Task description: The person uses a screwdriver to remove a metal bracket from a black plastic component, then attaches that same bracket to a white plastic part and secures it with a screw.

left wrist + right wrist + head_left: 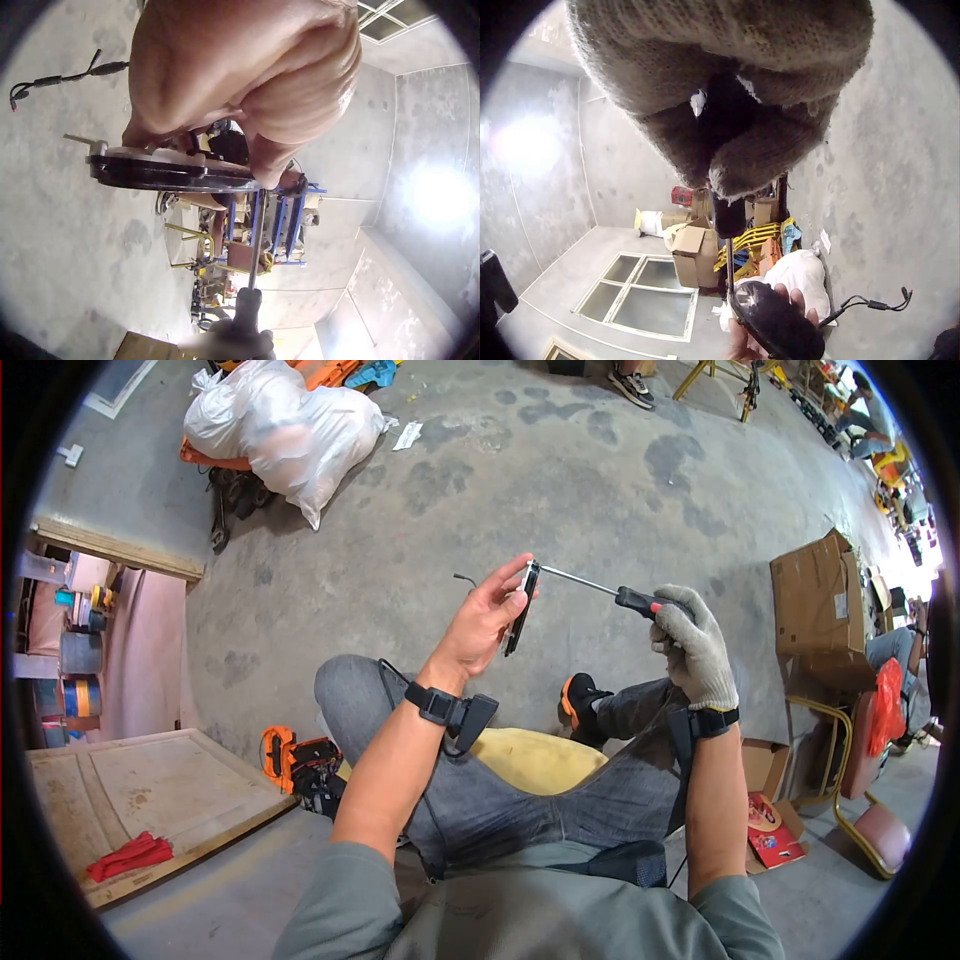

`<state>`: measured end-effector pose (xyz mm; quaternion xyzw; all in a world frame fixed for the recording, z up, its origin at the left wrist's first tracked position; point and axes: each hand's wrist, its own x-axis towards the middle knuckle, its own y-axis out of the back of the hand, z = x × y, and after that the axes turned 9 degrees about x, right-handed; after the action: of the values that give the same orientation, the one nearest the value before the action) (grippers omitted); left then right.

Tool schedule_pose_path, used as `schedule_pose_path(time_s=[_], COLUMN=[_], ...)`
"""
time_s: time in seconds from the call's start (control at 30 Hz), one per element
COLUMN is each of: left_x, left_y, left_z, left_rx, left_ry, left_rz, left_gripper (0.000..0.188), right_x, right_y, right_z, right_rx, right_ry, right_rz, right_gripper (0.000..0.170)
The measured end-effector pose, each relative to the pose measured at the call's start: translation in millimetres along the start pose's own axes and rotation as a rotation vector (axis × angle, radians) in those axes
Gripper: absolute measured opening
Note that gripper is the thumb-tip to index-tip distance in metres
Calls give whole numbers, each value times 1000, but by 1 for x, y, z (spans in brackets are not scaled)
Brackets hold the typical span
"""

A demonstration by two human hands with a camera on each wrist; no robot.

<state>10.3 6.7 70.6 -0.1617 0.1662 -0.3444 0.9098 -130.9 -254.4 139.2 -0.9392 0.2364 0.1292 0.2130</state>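
No text can be read; the white label [840,604] on the cardboard box [808,598] is too small.

screwdriver [638,603] in right hand [695,648], device [521,612] in left hand [480,628], bag [300,440] beyond at left, carton [815,600] farther right.

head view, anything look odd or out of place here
One mismatch: the right hand, gripping a screwdriver, wears a knitted glove, while the left hand, holding a black part, is bare. On the floor, dark patches look like stains, and a white scrap lies near the plastic bag.
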Motion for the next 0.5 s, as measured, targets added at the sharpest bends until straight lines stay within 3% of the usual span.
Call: schedule_pose_path(time_s=[0.5], left_x=[2], left_y=[3], left_z=[-9], left_rx=[119], left_ry=[-10], left_rz=[45], left_gripper=[51], right_x=[-5], right_y=[-5], right_z=[0], right_rx=[-47], right_ry=[1], right_rz=[-3], right_gripper=[41])
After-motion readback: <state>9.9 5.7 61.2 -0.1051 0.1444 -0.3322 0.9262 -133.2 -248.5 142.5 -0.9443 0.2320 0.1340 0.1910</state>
